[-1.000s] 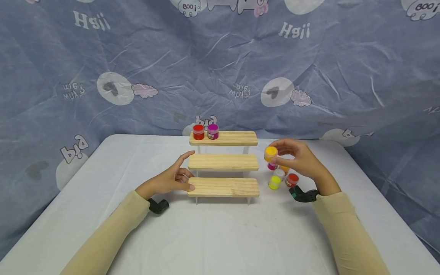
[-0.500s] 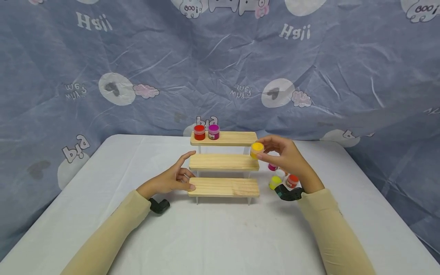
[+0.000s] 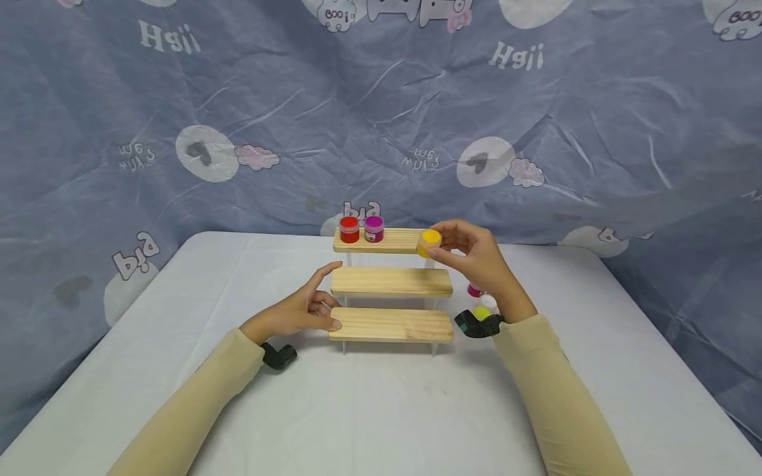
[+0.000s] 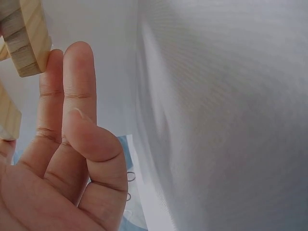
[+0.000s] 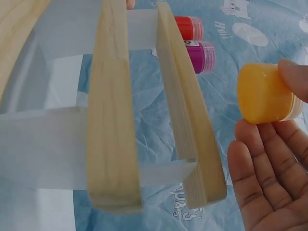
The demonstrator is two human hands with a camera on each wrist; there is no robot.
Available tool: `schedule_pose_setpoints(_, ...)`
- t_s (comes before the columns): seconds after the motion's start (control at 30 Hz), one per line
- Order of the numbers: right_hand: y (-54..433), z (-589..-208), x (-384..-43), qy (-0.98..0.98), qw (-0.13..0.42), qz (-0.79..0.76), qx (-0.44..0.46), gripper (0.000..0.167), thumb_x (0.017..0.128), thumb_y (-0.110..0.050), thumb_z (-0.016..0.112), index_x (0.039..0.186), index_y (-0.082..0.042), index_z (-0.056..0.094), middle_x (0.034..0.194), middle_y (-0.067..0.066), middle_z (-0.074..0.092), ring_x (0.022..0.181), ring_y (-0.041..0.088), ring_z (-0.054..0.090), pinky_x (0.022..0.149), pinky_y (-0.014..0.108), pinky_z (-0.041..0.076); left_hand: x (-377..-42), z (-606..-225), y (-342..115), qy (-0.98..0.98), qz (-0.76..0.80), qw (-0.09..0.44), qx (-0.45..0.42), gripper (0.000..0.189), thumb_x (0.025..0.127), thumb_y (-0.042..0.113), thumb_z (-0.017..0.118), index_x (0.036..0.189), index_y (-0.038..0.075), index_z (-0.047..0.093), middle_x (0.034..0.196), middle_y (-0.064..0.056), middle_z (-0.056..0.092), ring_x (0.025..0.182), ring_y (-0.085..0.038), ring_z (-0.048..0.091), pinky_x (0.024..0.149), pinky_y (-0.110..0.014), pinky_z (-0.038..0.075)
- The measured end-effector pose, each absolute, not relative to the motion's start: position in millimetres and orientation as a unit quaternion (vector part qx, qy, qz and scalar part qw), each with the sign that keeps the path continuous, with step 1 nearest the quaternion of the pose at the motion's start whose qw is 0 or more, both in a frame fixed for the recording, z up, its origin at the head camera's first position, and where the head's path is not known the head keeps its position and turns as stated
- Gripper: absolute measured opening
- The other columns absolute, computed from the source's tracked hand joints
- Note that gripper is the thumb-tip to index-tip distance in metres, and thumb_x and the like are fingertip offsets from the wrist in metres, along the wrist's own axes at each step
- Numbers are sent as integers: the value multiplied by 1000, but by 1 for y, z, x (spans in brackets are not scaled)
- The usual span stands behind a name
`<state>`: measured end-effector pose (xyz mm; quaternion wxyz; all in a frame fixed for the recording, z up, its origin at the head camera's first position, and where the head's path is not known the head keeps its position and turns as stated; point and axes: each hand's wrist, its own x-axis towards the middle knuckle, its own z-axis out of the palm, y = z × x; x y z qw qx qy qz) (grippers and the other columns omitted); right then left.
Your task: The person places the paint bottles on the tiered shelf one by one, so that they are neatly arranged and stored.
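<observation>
Rack (image 3: 391, 281): shelved, red jar (image 3: 349, 230), purple jar (image 3: 374, 229); unshelved, yellow jar (image 3: 428, 243) (right hand (image 3: 476, 256) pinching), jars (image 3: 481, 312) rightward; left hand (image 3: 296, 311) touching, fingers spread.

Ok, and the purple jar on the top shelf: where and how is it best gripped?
The purple jar is likely best pinched front to back across its round sides, coming from above and the right. It stands upright, the red jar sits close on its left, and a bare stretch of top shelf lies on its right.
</observation>
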<state>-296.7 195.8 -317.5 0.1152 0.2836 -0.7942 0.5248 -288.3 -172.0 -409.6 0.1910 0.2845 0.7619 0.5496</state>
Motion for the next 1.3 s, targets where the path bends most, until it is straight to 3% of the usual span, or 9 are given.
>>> schedule_pose_setpoints(0.3,182,-316,-312,-815,105,509,257,36,97,-2,81,130,6,70,122,21,73,97,11,71,88,23,57,-289,-411,-172,761,549,194,286,116,97,8,81,175,25,-3,114,-16,69,93,-26,69,82,-33,53)
schedule_pose_setpoints(0.6,170,-311,-325,-840,98,481,230,37,97,-7,83,130,5,71,120,22,74,102,31,73,85,20,56,-289,-410,-172,757,556,196,281,116,96,6,82,175,24,-2,113,-15,68,91,-25,68,81,-32,52)
schedule_pose_setpoints(0.77,163,-309,-329,-849,93,470,223,38,97,-10,84,129,5,71,117,22,75,101,33,72,83,21,55,-289,-410,-171,759,554,196,280,116,96,6,82,175,25,-2,113,-15,69,90,-25,68,82,-32,52)
schedule_pose_setpoints(1.1,154,-307,-335,-867,78,445,212,38,98,-16,83,130,1,73,116,18,75,106,30,70,93,39,55,-288,-410,-172,757,557,195,280,118,95,7,83,174,24,-2,113,-15,70,90,-25,67,87,-34,51)
schedule_pose_setpoints(1.3,153,-306,-335,-870,79,440,209,38,98,-19,84,131,-2,74,116,16,75,106,30,70,93,43,54,-290,-411,-172,753,561,198,282,118,95,7,83,174,25,-3,112,-15,69,89,-24,66,86,-34,51)
